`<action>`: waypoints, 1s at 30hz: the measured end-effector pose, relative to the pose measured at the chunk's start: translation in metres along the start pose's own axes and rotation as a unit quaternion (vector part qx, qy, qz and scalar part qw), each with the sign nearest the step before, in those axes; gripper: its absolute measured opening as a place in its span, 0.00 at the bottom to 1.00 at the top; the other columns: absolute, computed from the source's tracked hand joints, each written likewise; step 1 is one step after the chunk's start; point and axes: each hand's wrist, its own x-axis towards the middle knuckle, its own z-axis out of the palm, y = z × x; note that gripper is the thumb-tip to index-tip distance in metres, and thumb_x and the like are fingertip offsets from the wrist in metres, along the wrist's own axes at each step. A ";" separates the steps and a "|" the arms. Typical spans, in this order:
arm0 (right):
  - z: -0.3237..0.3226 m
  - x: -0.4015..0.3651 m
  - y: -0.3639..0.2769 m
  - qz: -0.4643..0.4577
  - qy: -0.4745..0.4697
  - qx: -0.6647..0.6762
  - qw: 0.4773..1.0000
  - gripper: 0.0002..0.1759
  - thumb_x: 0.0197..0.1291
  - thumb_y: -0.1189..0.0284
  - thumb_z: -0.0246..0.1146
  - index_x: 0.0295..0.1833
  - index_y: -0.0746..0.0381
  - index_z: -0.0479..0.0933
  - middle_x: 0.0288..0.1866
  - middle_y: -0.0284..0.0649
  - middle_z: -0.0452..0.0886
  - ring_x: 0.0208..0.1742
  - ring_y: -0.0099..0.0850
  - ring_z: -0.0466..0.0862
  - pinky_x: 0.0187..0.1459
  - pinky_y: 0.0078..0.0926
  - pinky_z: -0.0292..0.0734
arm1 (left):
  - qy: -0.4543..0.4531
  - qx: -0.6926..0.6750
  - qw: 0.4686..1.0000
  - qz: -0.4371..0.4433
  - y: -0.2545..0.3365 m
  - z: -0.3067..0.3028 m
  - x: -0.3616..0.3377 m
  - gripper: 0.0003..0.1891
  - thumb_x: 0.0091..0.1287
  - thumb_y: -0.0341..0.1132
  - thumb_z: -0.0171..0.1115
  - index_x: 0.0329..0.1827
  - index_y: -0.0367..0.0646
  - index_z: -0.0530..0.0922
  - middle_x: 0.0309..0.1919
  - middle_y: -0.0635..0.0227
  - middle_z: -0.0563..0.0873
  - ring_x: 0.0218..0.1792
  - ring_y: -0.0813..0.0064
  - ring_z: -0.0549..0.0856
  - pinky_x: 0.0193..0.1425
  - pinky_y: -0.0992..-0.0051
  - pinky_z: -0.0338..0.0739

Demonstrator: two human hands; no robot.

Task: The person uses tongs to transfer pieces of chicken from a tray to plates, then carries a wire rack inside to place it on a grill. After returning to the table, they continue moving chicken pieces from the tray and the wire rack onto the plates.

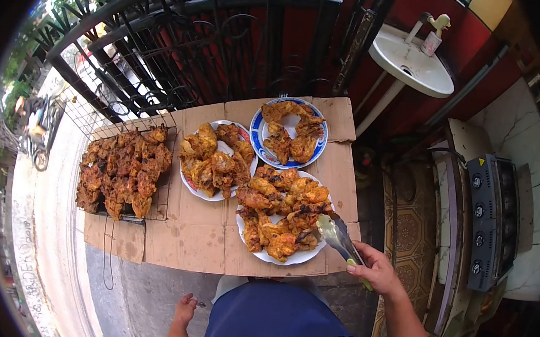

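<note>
My right hand [375,268] grips a pair of metal tongs [338,236], whose tips rest at the right edge of the nearest white plate [304,256] heaped with grilled chicken pieces [281,210]. My left hand [184,308] hangs low beside my blue shorts, below the table's front edge, fingers loose and holding nothing. Two more plates of chicken sit farther back: one white plate [200,194] in the middle and a blue-rimmed plate [257,134] behind.
A wire grill rack [163,192] loaded with chicken lies at the table's left. Cardboard [193,238] covers the tabletop. A black iron gate [216,39] stands behind, a white sink [415,69] at back right, and a gas stove [488,224] at right.
</note>
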 end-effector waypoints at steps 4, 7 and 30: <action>0.000 -0.001 0.005 -0.073 0.017 -0.018 0.997 0.40 0.54 0.69 0.73 0.70 0.71 0.65 0.56 0.38 0.78 0.51 0.24 0.78 0.52 0.22 0.74 | 0.000 -0.004 1.000 -0.001 -0.003 -0.003 -0.001 0.27 0.67 0.38 0.62 0.67 0.34 0.71 0.44 0.61 0.86 0.39 0.74 0.81 0.47 0.74 0.77; 0.003 0.002 -0.001 -0.191 0.056 -0.204 0.958 0.39 0.54 0.70 0.73 0.69 0.72 0.66 0.56 0.39 0.78 0.52 0.26 0.79 0.53 0.24 0.75 | 0.000 -0.011 1.000 -0.001 -0.004 -0.004 -0.002 0.28 0.67 0.38 0.63 0.68 0.34 0.71 0.44 0.61 0.86 0.39 0.74 0.81 0.47 0.74 0.76; 0.018 0.013 -0.018 -0.232 0.083 -0.378 0.892 0.38 0.54 0.75 0.72 0.69 0.72 0.64 0.58 0.38 0.76 0.53 0.25 0.78 0.52 0.25 0.76 | -0.003 -0.017 1.000 0.026 -0.012 -0.006 0.003 0.28 0.68 0.38 0.63 0.68 0.31 0.70 0.50 0.56 0.86 0.45 0.72 0.83 0.52 0.74 0.76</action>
